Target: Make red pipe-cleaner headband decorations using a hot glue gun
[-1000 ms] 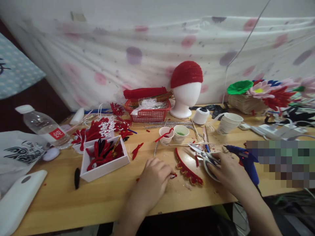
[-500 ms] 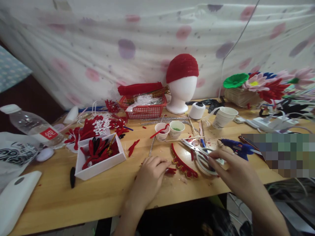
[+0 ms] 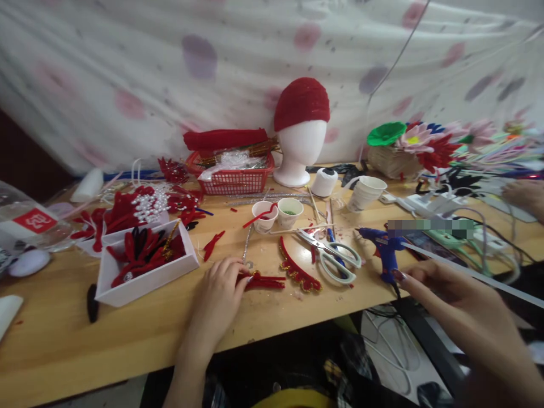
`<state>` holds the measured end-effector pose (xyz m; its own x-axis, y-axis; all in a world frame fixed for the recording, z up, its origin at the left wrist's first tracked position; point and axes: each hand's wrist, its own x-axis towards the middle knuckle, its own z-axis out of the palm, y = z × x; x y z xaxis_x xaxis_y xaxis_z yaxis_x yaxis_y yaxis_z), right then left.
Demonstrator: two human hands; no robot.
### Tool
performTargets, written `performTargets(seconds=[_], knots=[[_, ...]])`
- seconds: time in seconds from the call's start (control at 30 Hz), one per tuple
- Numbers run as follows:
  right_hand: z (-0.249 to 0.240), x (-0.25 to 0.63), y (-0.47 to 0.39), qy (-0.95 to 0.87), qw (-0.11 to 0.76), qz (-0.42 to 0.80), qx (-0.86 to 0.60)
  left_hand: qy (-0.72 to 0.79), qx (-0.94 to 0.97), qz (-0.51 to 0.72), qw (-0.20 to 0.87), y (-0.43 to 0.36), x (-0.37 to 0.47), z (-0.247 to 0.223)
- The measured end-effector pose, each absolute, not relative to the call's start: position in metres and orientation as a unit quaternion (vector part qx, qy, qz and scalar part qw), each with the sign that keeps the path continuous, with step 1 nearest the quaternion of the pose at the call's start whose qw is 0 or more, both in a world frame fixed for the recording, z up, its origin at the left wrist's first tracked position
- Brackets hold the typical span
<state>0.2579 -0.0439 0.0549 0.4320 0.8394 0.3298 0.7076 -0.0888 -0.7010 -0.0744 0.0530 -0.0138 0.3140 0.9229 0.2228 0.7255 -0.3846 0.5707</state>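
My left hand rests on the table with its fingers closed on a piece of red fuzzy strips, with a bit of gold at the fingertips. My right hand is at the handle of a blue glue gun, thumb and fingers apart; whether they touch it is hard to tell. White-handled scissors lie slightly open between the hands. Beside them is a curved red band with gold scalloped trim.
A white box of red and black pieces stands left. Two paper cups, a thread spool, a red basket and a foam head stand behind. Another person's hand shows at far right, near cables.
My right hand has let go of the scissors, which now lie on the table, and has moved right to the glue gun. The view has turned right; my left hand stays at the red strips.
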Motion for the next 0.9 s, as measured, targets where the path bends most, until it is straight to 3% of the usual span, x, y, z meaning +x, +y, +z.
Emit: performTargets(seconds=[0.2,0.57,0.9], knots=[[0.033,0.248,-0.023,-0.452,0.533,0.225,-0.679,0.505,0.792,0.273,0.209,0.057,-0.077,-0.016],[0.030,0.250,-0.023,-0.471,0.513,0.270,-0.665,0.472,0.834,0.276,0.074,0.059,-0.076,-0.023],[-0.001,0.224,0.014,-0.567,0.329,0.033,-0.755,0.581,0.732,0.345,0.090,0.057,-0.073,-0.021]])
